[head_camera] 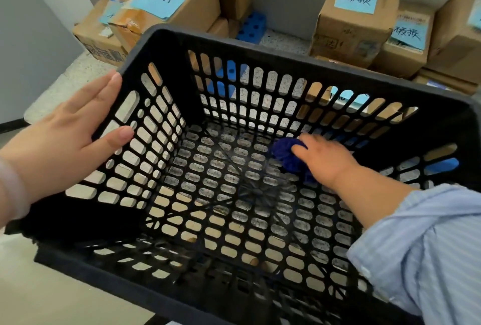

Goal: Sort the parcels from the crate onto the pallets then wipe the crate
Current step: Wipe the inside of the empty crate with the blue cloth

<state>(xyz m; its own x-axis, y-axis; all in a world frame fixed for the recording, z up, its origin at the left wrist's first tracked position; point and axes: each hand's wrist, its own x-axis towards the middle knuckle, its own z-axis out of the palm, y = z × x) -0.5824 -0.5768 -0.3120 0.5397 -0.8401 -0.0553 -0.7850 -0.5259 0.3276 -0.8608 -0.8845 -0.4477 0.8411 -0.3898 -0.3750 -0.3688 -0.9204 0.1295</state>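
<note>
A black slotted plastic crate (286,56) fills the middle of the view and has no parcels inside. My left hand (65,134) grips its left wall, fingers straight along the outside and thumb hooked over the rim onto the inside. My right hand (325,158) reaches down inside and holds a bunched dark blue cloth (285,154) against the crate's floor near the far right corner. Cardboard parcels with blue paper labels are stacked beyond the crate, one group at the back left (166,4) and one at the back right (359,12).
A blue plastic pallet (252,27) shows under the back-left stack, and blue shows through the crate's slots. Speckled floor (75,74) lies between the crate and the boxes. A grey wall (31,25) stands on the left.
</note>
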